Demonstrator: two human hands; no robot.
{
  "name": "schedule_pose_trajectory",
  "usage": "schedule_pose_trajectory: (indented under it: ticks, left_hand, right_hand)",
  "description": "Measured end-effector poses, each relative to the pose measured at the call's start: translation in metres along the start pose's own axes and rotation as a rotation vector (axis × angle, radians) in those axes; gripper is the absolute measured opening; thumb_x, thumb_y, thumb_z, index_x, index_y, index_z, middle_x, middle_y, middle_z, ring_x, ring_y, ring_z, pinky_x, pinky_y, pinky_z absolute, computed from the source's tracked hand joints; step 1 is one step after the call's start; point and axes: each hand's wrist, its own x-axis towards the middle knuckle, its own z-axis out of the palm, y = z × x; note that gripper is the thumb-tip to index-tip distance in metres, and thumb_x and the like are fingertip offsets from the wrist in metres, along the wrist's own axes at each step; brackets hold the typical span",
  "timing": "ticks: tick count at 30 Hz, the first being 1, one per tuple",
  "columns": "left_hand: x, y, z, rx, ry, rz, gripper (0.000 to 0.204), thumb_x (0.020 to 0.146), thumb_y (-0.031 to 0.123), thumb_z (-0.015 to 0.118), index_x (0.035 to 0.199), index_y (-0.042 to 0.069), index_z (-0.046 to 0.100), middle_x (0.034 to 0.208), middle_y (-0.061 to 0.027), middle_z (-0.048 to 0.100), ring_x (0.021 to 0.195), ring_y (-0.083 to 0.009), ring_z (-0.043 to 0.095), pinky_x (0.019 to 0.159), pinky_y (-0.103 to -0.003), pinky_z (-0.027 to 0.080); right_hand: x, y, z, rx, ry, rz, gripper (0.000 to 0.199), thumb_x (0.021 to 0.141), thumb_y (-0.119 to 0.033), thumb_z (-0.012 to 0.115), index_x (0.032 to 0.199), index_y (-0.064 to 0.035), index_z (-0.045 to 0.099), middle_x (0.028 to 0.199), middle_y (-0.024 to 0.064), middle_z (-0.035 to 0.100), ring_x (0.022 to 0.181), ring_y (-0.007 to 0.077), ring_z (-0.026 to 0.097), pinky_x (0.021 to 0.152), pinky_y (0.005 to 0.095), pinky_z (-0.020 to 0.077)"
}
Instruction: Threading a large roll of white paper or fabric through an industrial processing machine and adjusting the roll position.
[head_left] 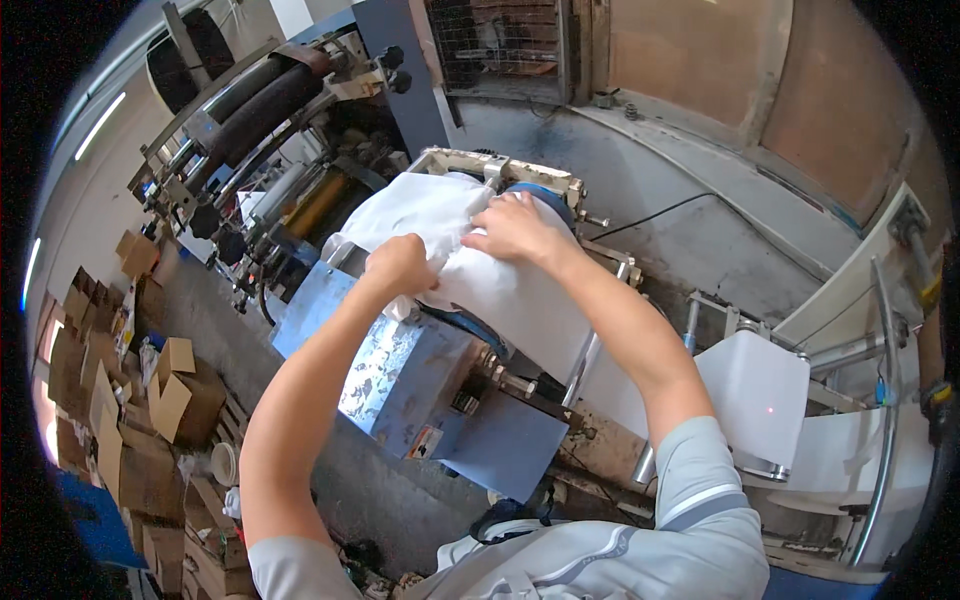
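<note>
At nine o'clock lie flattened cardboard boxes (150, 400) on the floor. The left hand (400, 265) is closed in a fist on the crumpled white paper web (440, 215) atop the blue machine (420, 370). At its two o'clock, the right hand (515, 228) presses narrowly curled fingers onto that paper.

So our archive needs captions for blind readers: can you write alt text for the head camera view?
Seen from above, a person's left hand and right hand grip crumpled white sheet material on a blue machine with rollers. The white web runs on over a roller at right. Cardboard boxes are piled on the floor at left.
</note>
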Motion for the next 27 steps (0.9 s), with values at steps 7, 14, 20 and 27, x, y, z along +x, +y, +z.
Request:
schedule_pose_trajectory:
  ticks: [7, 14, 20, 27]
  left_hand:
    - [0.018, -0.053, -0.029, -0.036, 0.217, -0.177, 0.057, 0.066, 0.042, 0.075, 0.103, -0.001, 0.068, 0.104, -0.0191, 0.068, 0.097, -0.0331, 0.066, 0.083, -0.042, 0.053]
    - [0.044, -0.091, -0.003, -0.241, 0.259, -0.295, 0.064, 0.068, 0.045, 0.075, 0.114, 0.001, 0.064, 0.117, -0.0179, 0.064, 0.108, -0.0312, 0.062, 0.091, -0.039, 0.049]
    - [0.05, -0.089, -0.004, -0.694, 0.459, -0.243, 0.037, 0.065, 0.024, 0.077, 0.098, 0.009, 0.073, 0.096, -0.016, 0.07, 0.092, -0.0282, 0.068, 0.083, -0.037, 0.051]
    - [0.022, -0.083, -0.015, -0.792, 0.616, -0.136, 0.026, 0.067, 0.023, 0.074, 0.087, 0.007, 0.073, 0.079, -0.0112, 0.07, 0.074, -0.0217, 0.068, 0.07, -0.034, 0.051]
  right_hand:
    - [0.008, -0.004, 0.011, 0.191, 0.005, -0.177, 0.028, 0.088, -0.036, 0.058, 0.099, -0.0139, 0.071, 0.108, 0.0116, 0.065, 0.108, 0.0299, 0.058, 0.097, 0.0552, 0.0369]
    - [0.007, -0.005, 0.011, 0.197, 0.059, -0.253, 0.02, 0.087, -0.028, 0.06, 0.093, -0.0122, 0.071, 0.098, 0.0097, 0.067, 0.099, 0.0302, 0.061, 0.091, 0.0518, 0.0421]
    - [0.005, -0.01, 0.011, 0.217, 0.186, -0.331, 0.016, 0.085, -0.024, 0.06, 0.088, -0.0102, 0.07, 0.089, 0.0088, 0.067, 0.089, 0.0313, 0.063, 0.083, 0.0435, 0.0471]
    - [0.007, 0.002, 0.019, 0.26, 0.103, -0.351, 0.017, 0.086, -0.024, 0.058, 0.091, -0.0135, 0.07, 0.096, 0.007, 0.066, 0.1, 0.0282, 0.059, 0.089, 0.0439, 0.0437]
